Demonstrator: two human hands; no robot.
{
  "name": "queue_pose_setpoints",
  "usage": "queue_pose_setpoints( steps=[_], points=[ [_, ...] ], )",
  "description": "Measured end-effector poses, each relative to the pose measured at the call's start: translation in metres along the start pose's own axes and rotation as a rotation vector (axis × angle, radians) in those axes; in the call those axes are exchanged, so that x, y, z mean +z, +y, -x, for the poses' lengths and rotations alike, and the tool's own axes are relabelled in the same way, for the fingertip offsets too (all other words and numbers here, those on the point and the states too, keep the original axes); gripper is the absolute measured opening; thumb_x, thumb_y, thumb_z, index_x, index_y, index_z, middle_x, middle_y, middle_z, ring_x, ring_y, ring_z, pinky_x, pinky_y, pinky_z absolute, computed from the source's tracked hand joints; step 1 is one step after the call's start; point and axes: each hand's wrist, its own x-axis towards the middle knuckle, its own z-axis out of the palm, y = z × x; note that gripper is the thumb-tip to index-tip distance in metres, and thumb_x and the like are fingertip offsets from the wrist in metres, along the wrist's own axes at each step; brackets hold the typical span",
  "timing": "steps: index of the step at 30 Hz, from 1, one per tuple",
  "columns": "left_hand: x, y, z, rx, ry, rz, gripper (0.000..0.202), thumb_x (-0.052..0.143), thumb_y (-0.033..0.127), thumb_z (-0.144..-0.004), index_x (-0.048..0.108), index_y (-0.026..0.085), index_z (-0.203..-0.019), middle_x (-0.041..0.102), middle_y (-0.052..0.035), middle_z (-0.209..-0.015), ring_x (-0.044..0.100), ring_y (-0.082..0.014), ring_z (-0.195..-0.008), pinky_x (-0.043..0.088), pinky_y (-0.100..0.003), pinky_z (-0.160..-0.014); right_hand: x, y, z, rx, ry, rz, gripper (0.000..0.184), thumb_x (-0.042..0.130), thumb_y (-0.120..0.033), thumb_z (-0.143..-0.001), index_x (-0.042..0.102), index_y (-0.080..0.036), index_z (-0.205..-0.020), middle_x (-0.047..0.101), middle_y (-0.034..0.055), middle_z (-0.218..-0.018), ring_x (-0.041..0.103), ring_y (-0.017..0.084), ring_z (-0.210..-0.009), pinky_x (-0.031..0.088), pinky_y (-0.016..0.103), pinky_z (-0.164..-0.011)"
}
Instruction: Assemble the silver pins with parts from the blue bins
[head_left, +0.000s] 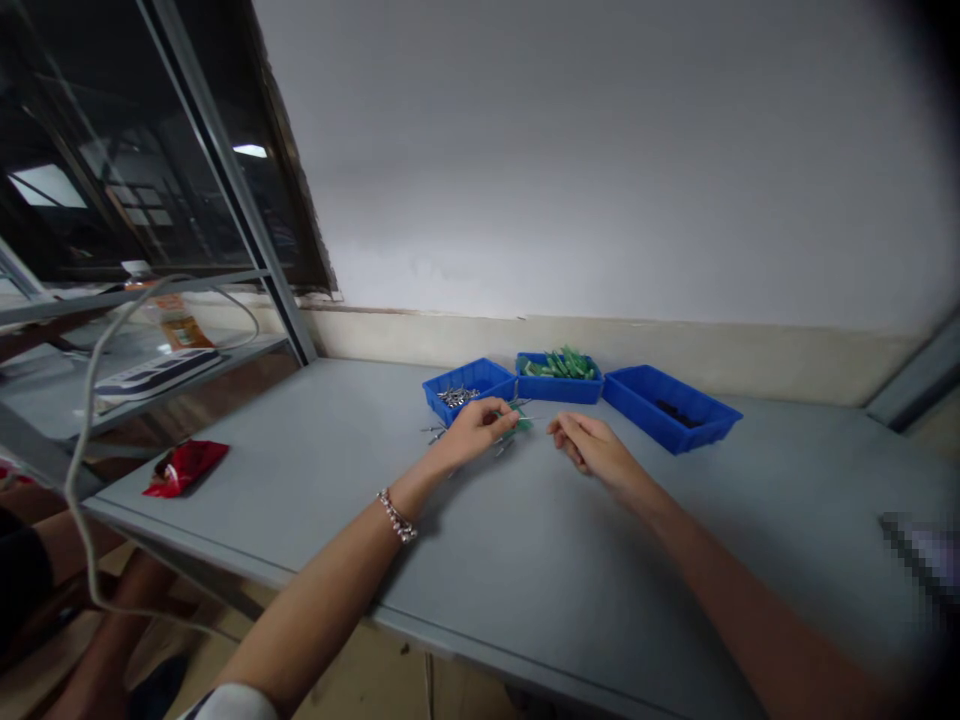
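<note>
At grey table (487, 560) against pale wall, left hand (474, 428) pinches small green piece (519, 422) between thumb and fingertips, thin metal shaft (535, 417) pointing toward right hand (591, 446). Right hand just beside, fingers curled, thumb against index; cannot tell whether it grips anything. Behind: left blue bin (491, 377) with silver metal pieces (457, 396), middle blue bin (559, 391) with green pieces (566, 364), right blue bin (637, 408) with dark bits (677, 412). Red packet (193, 466) near table's left edge.
</note>
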Motion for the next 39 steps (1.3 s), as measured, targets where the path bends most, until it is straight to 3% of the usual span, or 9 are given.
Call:
queue_pose_setpoints(
  steps=[4, 16, 30, 39],
  points=[
    [0.0, 0.003, 0.001, 0.01, 0.033, -0.025, 0.026, 0.045, 0.037, -0.079, 0.05, 0.016, -0.066, 0.041, 0.0024, -0.053, 0.033, -0.0069, -0.047, 0.028, -0.022, -0.045, 0.005, -0.006, 0.004, 0.051, -0.034, -0.133, 0.033, 0.039, -0.047, -0.076, 0.05, -0.016, -0.074, 0.043, -0.0025, -0.059, 0.026, 0.004, -0.037, 0.015, 0.02, -0.035],
    [0.002, -0.003, 0.001, 0.065, 0.061, -0.152, 0.023, 0.048, 0.038, -0.077, 0.053, 0.016, -0.073, 0.048, -0.0006, -0.067, 0.039, -0.0082, -0.055, 0.035, -0.023, -0.051, 0.006, -0.007, 0.007, 0.076, -0.07, -0.189, 0.034, 0.041, -0.048, -0.076, 0.051, -0.015, -0.074, 0.044, -0.0031, -0.056, 0.026, 0.003, -0.036, 0.013, 0.019, -0.034],
    [0.008, -0.003, 0.0, 0.276, 0.174, -0.203, 0.014, 0.055, 0.027, -0.074, 0.053, 0.013, -0.071, 0.048, -0.002, -0.075, 0.039, -0.0061, -0.055, 0.036, -0.022, -0.052, 0.006, -0.007, 0.007, 0.089, -0.06, -0.232, 0.034, 0.044, -0.048, -0.075, 0.053, -0.015, -0.073, 0.046, -0.0026, -0.055, 0.028, 0.003, -0.035, 0.012, 0.018, -0.034],
    [0.009, -0.001, 0.001, 0.367, 0.189, -0.239, 0.009, 0.056, 0.022, -0.074, 0.055, 0.013, -0.074, 0.048, -0.0025, -0.076, 0.038, -0.006, -0.055, 0.037, -0.021, -0.051, 0.007, -0.012, 0.009, 0.12, -0.07, -0.232, 0.032, 0.044, -0.045, -0.077, 0.053, -0.015, -0.073, 0.046, -0.0024, -0.054, 0.028, 0.002, -0.035, 0.012, 0.019, -0.035]
  ],
)
